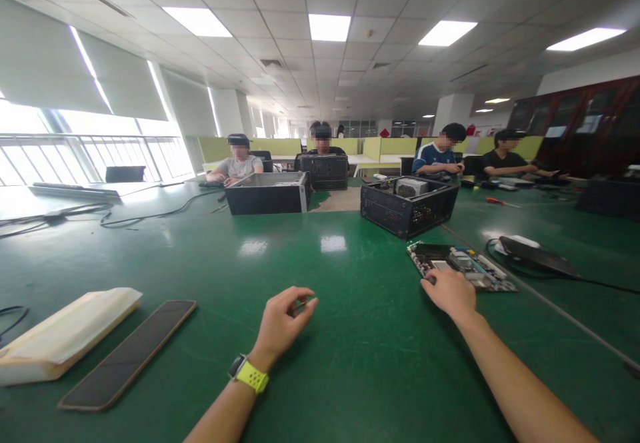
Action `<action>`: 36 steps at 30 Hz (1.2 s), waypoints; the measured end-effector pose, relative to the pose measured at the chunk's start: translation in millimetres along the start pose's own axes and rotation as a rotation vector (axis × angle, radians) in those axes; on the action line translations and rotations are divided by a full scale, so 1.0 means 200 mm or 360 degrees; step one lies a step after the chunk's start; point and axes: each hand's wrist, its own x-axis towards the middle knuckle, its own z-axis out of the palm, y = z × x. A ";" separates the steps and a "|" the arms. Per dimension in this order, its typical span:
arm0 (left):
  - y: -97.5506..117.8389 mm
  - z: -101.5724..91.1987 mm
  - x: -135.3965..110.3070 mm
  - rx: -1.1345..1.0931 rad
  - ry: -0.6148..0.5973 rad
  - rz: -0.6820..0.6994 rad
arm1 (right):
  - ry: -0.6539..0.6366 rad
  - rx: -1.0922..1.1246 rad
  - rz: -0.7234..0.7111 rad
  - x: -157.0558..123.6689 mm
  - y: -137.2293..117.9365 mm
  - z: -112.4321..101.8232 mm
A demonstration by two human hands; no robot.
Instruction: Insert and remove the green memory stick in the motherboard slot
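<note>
The left hand (283, 323), half-open with nothing visible in it, hovers over the worktop (350, 283). Toward the worktop's right edge, the right hand (453, 291) touches the near left corner of the circuit board (473, 266); whether it grips, I cannot tell. Supporting 2 opposite edges would probably strain it least.

We face a bright open-plan office under a tiled ceiling (280, 3).
On our left, pale roller blinds (45, 56) hang partway down the windows (23, 120) — daylight glares through a railing (100, 136); beyond our glossy green table (350, 283) stand lime-green cubicle partitions (399, 146), a white column (453, 108) and reddish-brown glass-fronted cabinets (595, 120) — light panels (329, 28) glow overhead.
</note>
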 end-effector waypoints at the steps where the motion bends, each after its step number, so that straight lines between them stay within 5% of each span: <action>1: 0.00 0.00 0.00 0.0014 -0.0012 -0.0017 | 0.0040 -0.0011 0.0002 0.00 0.00 0.01; 15: -0.04 -0.02 0.00 0.0645 -0.0372 -0.0552 | -0.0007 0.0088 0.0062 0.02 0.04 0.00; 27: -0.03 -0.02 -0.01 0.0643 -0.0425 -0.0565 | -0.0118 0.0156 -0.0051 0.01 0.01 -0.05; 32: 0.01 0.01 0.01 0.0520 -0.0227 -0.0301 | -0.0203 0.0210 -0.0396 -0.12 -0.13 -0.12; 36: 0.07 0.01 0.02 0.0353 -0.0140 -0.0042 | -0.0609 0.0621 -0.0999 -0.36 -0.30 -0.24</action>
